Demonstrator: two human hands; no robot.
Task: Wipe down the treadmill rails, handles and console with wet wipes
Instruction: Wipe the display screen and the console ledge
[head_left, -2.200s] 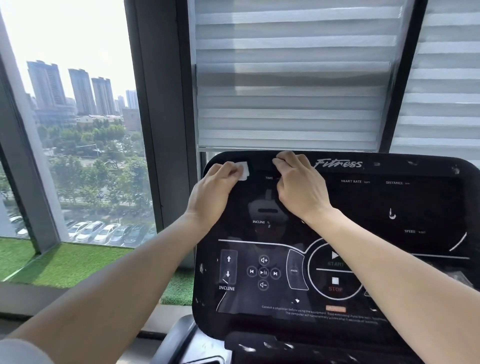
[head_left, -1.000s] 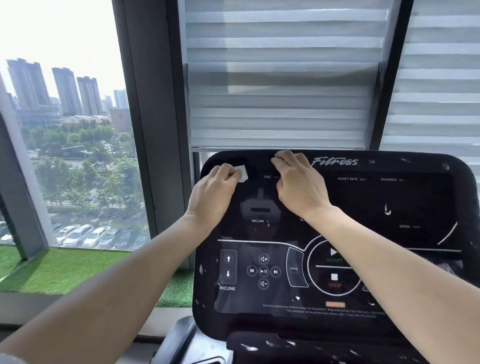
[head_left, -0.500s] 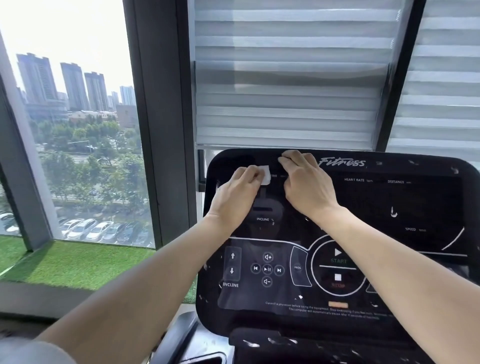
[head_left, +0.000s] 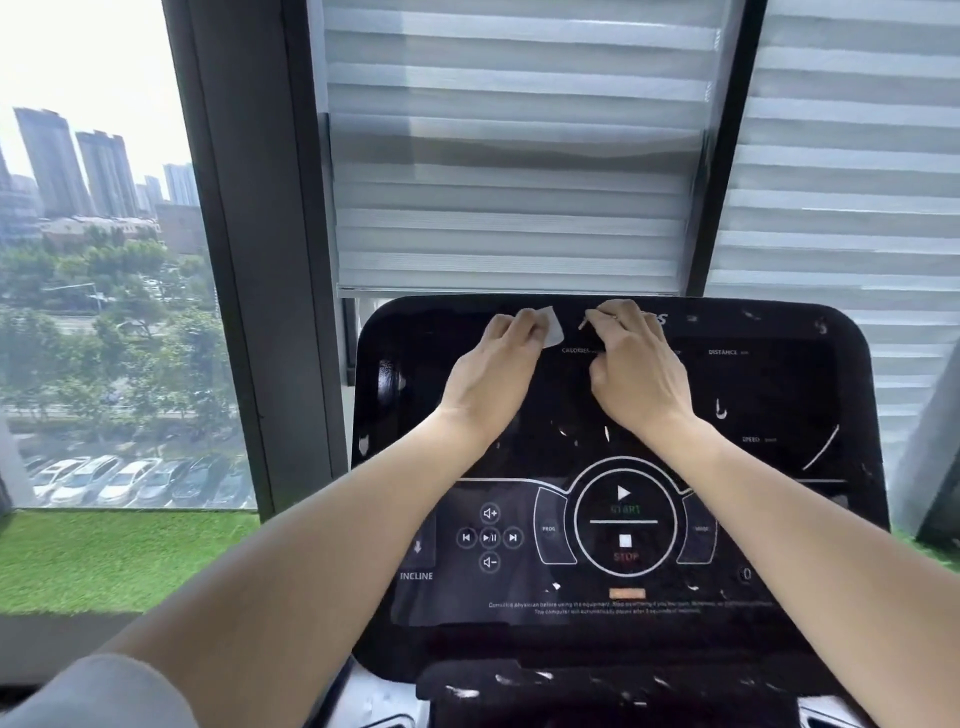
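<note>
The black glossy treadmill console (head_left: 779, 395) fills the lower middle of the view. My left hand (head_left: 493, 379) presses a small folded white wet wipe (head_left: 552, 327) against the console's top strip, pinching it under the fingertips. My right hand (head_left: 636, 374) lies just right of it with curled fingers on the top strip, covering most of the brand logo. I cannot make out anything held in it. The rails and handles are out of view.
Start and stop buttons (head_left: 625, 519), media keys (head_left: 489, 538) and incline keys sit on the console's lower half. Behind it hang striped blinds (head_left: 514, 156) and a dark window post (head_left: 244, 260). Green turf (head_left: 104, 561) lies below the window at left.
Both hands have slid to the right along the console's top strip, with the wipe. My right hand now covers the logo that showed beside it before.
</note>
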